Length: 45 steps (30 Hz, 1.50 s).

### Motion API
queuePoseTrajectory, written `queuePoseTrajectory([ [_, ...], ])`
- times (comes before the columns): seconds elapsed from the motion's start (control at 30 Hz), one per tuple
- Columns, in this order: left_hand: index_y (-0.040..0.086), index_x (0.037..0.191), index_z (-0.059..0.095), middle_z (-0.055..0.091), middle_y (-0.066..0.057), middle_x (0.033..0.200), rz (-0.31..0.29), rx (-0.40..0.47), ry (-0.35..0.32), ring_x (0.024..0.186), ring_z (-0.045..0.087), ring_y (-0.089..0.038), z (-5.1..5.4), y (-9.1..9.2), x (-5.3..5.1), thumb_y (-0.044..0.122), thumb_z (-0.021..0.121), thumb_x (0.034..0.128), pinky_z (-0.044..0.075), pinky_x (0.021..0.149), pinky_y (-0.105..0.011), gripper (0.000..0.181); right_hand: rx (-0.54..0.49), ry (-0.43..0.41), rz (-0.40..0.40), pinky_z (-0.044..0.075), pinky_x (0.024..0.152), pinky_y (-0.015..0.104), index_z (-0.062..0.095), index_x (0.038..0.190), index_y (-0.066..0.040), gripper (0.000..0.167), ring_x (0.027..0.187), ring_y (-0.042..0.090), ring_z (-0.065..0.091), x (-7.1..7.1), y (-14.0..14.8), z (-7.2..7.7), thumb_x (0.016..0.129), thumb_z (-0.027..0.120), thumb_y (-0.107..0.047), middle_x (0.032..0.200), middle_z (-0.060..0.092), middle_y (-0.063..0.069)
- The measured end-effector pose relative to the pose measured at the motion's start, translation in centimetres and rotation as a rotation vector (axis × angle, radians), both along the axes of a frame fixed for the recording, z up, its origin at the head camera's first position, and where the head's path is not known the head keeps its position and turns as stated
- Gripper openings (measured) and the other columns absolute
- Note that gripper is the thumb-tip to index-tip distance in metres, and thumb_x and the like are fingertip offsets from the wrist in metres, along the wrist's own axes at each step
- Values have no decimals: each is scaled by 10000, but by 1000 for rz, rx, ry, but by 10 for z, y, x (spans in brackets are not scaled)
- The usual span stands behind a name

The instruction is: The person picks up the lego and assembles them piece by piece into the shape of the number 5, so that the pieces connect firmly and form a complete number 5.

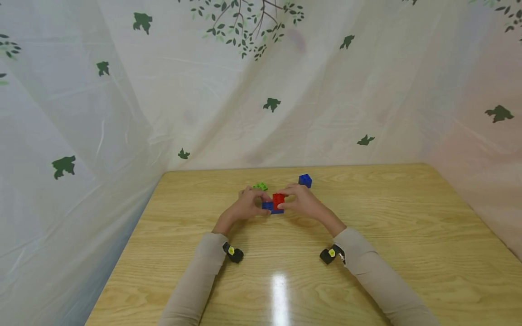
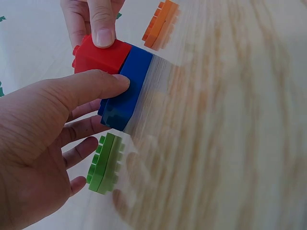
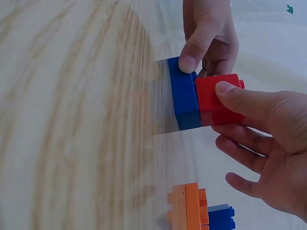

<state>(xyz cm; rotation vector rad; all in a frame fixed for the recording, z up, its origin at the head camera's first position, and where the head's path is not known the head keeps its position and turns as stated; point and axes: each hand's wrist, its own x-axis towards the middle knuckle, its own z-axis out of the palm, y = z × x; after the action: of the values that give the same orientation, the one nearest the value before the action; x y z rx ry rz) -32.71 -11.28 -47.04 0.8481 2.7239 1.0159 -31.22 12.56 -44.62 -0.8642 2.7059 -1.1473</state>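
A long blue toy brick (image 1: pixel 267 206) lies on the table, pinched at its left part by my left hand (image 1: pixel 244 204). On its right part stands a red brick (image 1: pixel 278 200), which my right hand (image 1: pixel 303 201) holds between thumb and fingers. Seen from the left wrist, the left thumb lies on the side of the blue brick (image 2: pixel 134 79), and the right thumb presses the red brick (image 2: pixel 103 56). A thin dark line shows between the red brick (image 3: pixel 211 103) and the blue one in the right wrist view; whether they are fully joined I cannot tell.
Behind the left hand lies a flat green brick (image 1: pixel 260 186). A smaller blue brick (image 1: pixel 305 180) stands beyond the right hand, and an orange brick (image 3: pixel 192 206) sits near it, mostly hidden in the head view. A patterned white curtain (image 1: pixel 228 127) borders the wooden table (image 1: pixel 228 280).
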Motion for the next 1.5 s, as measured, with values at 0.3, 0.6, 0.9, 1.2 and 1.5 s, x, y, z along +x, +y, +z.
queuePoseTrajectory([
  [0.3, 122, 1080, 750, 712, -20, 1037, 1, -1, 10, 1025, 445, -204, 0, 1, 1, 210, 853, 838, 237, 961, -477, 277, -9, -18, -4, 559, 897, 433, 692, 1287, -19, 420, 1125, 327, 631, -1, 0, 0, 914, 772, -195, 1201, 712, 145],
  [0.6, 111, 1072, 761, 717, -25, 1017, 8, 4, -1, 1034, 451, -210, 0, 2, 1, 203, 859, 831, 235, 962, -470, 276, -11, -10, -14, 554, 920, 465, 699, 1267, 1, 420, 1127, 343, 631, -1, -2, -1, 903, 783, -189, 1195, 717, 162],
  [0.9, 109, 1083, 773, 729, -15, 1001, 15, -1, 8, 1017, 454, -201, 1, 2, 2, 206, 863, 826, 235, 954, -464, 289, 21, 11, -16, 560, 878, 436, 722, 1227, 1, 392, 1085, 332, 638, -1, -4, 3, 882, 804, -167, 1147, 728, 148],
  [1.2, 107, 1080, 772, 727, -20, 997, 9, 7, 6, 1019, 459, -206, 2, 2, 1, 203, 865, 823, 233, 963, -478, 290, 71, 21, -18, 563, 812, 369, 726, 1213, 16, 407, 1019, 299, 649, -3, -6, 7, 867, 822, -174, 1107, 720, 149],
  [1.5, 113, 1062, 777, 730, -10, 987, 11, 2, 17, 1022, 466, -198, 2, 3, 0, 200, 869, 818, 240, 937, -460, 275, 114, 6, -27, 538, 772, 323, 722, 1222, 20, 427, 976, 286, 644, -6, -8, 9, 860, 829, -180, 1070, 707, 135],
])
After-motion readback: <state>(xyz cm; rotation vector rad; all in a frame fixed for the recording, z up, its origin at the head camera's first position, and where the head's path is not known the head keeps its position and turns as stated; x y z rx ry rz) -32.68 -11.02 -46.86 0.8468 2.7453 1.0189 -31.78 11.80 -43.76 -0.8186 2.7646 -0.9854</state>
